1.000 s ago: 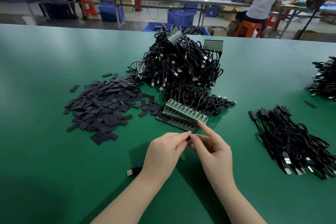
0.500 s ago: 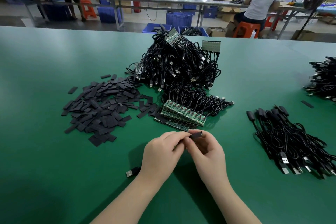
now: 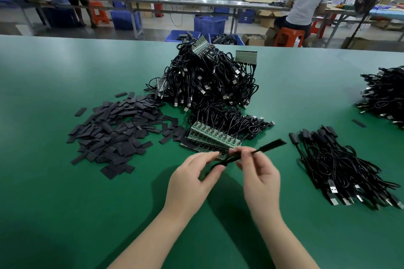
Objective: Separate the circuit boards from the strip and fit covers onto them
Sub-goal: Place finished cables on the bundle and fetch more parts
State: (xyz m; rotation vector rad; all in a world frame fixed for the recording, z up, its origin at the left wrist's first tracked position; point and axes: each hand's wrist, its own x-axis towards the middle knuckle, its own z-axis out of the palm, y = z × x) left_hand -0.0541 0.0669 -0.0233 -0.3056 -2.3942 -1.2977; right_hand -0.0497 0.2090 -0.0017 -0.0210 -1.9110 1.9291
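Both hands are up just above the green counter (image 3: 54,181). The right hand (image 3: 261,178) pinches a flat black cover sleeve (image 3: 270,146) between thumb and fingers, and the sleeve sticks out to the right. The left hand (image 3: 192,178) has its fingers curled round a thin black cable (image 3: 215,165); the part it grips is blurred.

Just behind the hands lies a stack of green circuit board strips (image 3: 211,135) with cables on them. To the left is a loose pile of flat black covers (image 3: 113,131). Behind is a big heap of black cables (image 3: 209,81). On the right lies a bundle of finished black cables (image 3: 341,164).

On the floor past the counter stand blue plastic bins (image 3: 209,24) — two low ones hold dark parts.
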